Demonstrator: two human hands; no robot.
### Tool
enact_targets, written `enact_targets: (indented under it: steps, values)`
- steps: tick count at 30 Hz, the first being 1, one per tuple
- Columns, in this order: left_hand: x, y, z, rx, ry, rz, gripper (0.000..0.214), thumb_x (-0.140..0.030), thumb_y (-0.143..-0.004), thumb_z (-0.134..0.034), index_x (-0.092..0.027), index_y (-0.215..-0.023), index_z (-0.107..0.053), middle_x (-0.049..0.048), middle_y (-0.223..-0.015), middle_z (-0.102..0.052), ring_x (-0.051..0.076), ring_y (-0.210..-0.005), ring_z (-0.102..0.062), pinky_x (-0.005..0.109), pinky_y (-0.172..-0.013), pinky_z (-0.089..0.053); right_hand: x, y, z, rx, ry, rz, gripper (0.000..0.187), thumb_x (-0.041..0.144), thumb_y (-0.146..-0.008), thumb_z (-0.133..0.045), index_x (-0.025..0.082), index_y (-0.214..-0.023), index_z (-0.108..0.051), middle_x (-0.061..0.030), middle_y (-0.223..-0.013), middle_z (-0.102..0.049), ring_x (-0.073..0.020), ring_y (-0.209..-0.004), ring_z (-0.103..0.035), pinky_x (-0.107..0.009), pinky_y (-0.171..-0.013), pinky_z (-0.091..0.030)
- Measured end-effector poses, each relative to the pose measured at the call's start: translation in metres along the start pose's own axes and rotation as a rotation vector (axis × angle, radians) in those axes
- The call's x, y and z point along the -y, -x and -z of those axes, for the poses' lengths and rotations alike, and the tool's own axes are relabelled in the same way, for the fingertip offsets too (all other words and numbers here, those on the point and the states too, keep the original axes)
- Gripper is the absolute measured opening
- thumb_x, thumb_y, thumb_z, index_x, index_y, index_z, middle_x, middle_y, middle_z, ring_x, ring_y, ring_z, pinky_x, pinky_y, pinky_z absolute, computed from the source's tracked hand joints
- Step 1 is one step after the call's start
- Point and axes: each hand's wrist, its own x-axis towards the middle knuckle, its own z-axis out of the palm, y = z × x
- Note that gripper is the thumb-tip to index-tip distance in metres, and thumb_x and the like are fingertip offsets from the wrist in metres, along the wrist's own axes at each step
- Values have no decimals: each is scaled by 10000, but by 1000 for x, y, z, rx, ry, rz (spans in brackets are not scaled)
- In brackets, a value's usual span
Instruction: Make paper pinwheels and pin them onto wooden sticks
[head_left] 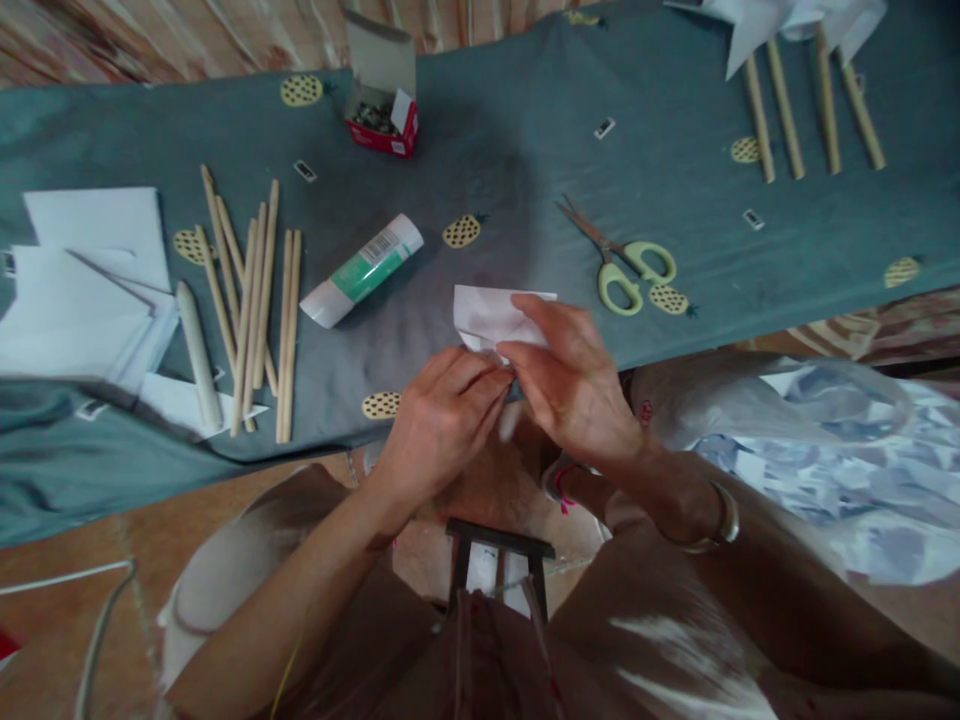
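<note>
My left hand (439,420) and my right hand (574,380) meet over the near edge of a grey-green cloth (510,150) printed with pineapples. Both pinch a small folded piece of white paper (484,312), which sticks out above my fingers. The right fingers curl over its right side, and the left fingertips press at its lower edge. A silver bangle (724,520) circles my right wrist. Just left of the paper lies a white and green glue stick (364,270), and to the right are pale green scissors (622,262).
Several wooden sticks (255,310) lie at the left beside a stack of white paper (82,290). An open red box of small metal pieces (382,115) stands at the back. More sticks (810,105) and paper lie at the top right. A plastic bag (840,450) is on the floor at right.
</note>
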Motion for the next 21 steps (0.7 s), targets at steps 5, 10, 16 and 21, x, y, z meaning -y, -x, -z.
enact_targets:
  steps: [5, 10, 16, 21]
  values:
    - [-1, 0, 0, 8, 15, 7, 139, -154, -950, -544, -128, -981, -676, 81, -921, -710, 179, -828, -634, 313, -748, -567, 5, 6, -9, -43, 77, 32, 262, 154, -969, -428, 245, -1116, -625, -77, -1405, -565, -268, -1273, -520, -491, -1037, -472]
    - [0, 1, 0, 4, 28, 23, 138, -161, -952, -541, -130, -983, -672, 82, -902, -701, 182, -819, -629, 329, -740, -566, 10, 4, -13, -82, 123, 118, 250, 108, -966, -429, 142, -1128, -616, -160, -1346, -617, -285, -1233, -544, -471, -990, -490]
    - [2, 2, 0, 12, -7, 5, 129, -143, -940, -552, -125, -1000, -664, 92, -940, -705, 191, -832, -628, 338, -744, -572, 7, 7, -16, -60, 88, 91, 302, 115, -964, -429, 162, -1194, -620, -137, -1362, -617, -281, -1238, -548, -467, -986, -482]
    - [0, 2, 3, 14, -32, 2, 144, -135, -941, -548, -111, -1022, -665, 95, -942, -709, 193, -837, -627, 330, -744, -569, 5, 11, -6, -37, 28, 40, 379, 90, -931, -435, 194, -1249, -613, -124, -1355, -621, -273, -1225, -558, -488, -1018, -479]
